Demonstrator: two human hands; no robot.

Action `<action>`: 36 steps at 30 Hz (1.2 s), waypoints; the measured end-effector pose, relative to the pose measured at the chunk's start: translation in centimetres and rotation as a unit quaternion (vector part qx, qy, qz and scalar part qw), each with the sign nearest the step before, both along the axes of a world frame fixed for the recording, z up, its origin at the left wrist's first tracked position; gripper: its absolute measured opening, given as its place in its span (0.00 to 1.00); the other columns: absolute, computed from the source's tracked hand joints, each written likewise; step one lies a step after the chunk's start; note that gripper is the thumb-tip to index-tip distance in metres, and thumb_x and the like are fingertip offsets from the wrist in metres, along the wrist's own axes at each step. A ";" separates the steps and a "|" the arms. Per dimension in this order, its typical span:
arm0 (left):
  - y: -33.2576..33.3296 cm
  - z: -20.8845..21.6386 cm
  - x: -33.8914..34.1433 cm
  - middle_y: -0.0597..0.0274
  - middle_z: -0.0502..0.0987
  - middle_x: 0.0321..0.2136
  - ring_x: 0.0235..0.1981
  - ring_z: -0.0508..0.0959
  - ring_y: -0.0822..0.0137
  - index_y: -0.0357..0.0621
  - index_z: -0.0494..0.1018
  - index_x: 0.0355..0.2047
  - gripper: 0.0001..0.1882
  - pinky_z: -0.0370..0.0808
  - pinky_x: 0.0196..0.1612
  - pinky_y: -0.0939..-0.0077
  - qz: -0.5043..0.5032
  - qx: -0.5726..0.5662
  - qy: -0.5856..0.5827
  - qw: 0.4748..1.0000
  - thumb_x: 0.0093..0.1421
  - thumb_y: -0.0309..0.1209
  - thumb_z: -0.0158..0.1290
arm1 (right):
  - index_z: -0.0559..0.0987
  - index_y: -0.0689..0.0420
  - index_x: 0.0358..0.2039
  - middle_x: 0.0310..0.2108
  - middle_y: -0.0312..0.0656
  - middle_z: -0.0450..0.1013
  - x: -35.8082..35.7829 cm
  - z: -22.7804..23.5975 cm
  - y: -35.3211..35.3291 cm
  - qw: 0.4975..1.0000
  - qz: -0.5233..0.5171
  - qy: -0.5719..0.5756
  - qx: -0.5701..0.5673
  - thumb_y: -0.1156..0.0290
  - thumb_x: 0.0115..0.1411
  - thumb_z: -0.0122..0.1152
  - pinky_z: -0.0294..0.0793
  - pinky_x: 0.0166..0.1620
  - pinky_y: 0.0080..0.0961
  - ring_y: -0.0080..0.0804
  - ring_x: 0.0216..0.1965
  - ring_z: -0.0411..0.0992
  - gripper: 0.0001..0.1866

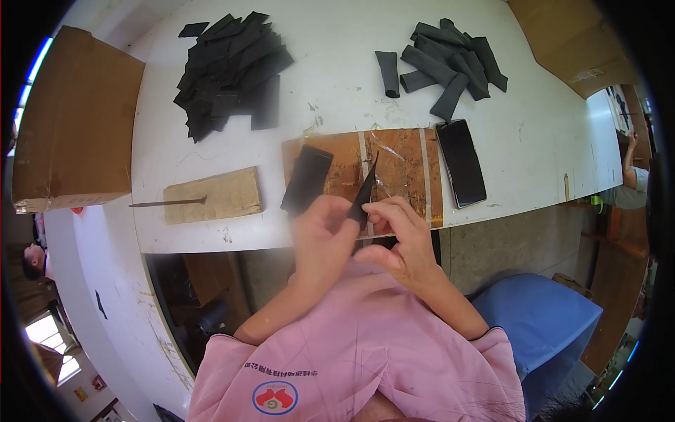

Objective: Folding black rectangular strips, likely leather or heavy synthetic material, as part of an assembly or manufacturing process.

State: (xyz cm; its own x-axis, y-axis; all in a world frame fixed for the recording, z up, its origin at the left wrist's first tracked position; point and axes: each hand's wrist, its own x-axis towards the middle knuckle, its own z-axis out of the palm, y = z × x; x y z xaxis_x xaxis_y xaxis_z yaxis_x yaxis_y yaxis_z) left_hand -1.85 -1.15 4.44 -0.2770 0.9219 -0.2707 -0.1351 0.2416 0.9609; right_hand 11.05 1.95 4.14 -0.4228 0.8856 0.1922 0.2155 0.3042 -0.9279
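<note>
A thin black sheet piece [366,191], seen nearly edge-on and pointing away from me, is held over the near edge of a brown board [415,176]. My left hand [323,235] grips its near left side between thumb and fingers. The curled fingertips of my right hand [404,243] press at its right side, while the right thumb stays lower and apart from them. Whether the piece is folded is hard to tell from this angle. Another flat black piece [309,177] lies on the board's left part, just beyond my left hand.
Flat black pieces [235,67] form a heap at the far left; several tube-like black pieces [450,63] are piled at the far right. A phone [460,163] lies beside the board. Left is a wood block [211,195] with a metal spike. Cardboard boxes [77,119] flank the table.
</note>
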 end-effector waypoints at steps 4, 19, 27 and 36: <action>-0.4 0.4 0.6 0.63 0.71 0.21 0.19 0.70 0.79 0.33 0.67 0.28 0.04 0.69 0.22 0.87 -0.055 -0.027 -0.022 0.998 0.50 0.16 0.48 | 0.71 0.60 0.30 0.27 0.43 0.65 0.3 -0.9 -0.4 0.990 -0.061 -0.077 0.100 0.72 0.42 0.60 0.68 0.26 0.27 0.35 0.25 0.67 0.13; 1.2 -1.0 -1.1 0.66 0.68 0.19 0.13 0.62 0.84 0.39 0.63 0.28 0.12 0.55 0.14 0.95 -0.069 0.030 -0.253 0.964 0.43 0.13 0.49 | 0.70 0.63 0.24 0.23 0.43 0.62 -0.2 -3.4 0.3 0.991 -0.120 0.029 0.061 0.79 0.40 0.54 0.66 0.27 0.27 0.37 0.24 0.66 0.08; 0.5 -1.8 0.0 0.66 0.66 0.24 0.21 0.63 0.82 0.38 0.63 0.30 0.11 0.60 0.24 0.92 -0.033 0.115 0.114 0.986 0.45 0.16 0.49 | 0.71 0.64 0.24 0.21 0.44 0.65 -0.2 -2.8 1.0 0.993 -0.094 0.077 -0.012 0.79 0.41 0.53 0.66 0.27 0.27 0.38 0.24 0.68 0.06; -0.1 -1.1 0.9 0.66 0.70 0.22 0.18 0.66 0.80 0.32 0.67 0.33 0.09 0.64 0.22 0.91 -0.027 0.081 0.071 0.994 0.50 0.20 0.51 | 0.69 0.61 0.27 0.22 0.43 0.67 -0.8 -2.4 -0.1 0.983 -0.169 0.012 0.071 0.77 0.43 0.55 0.68 0.26 0.31 0.42 0.24 0.69 0.09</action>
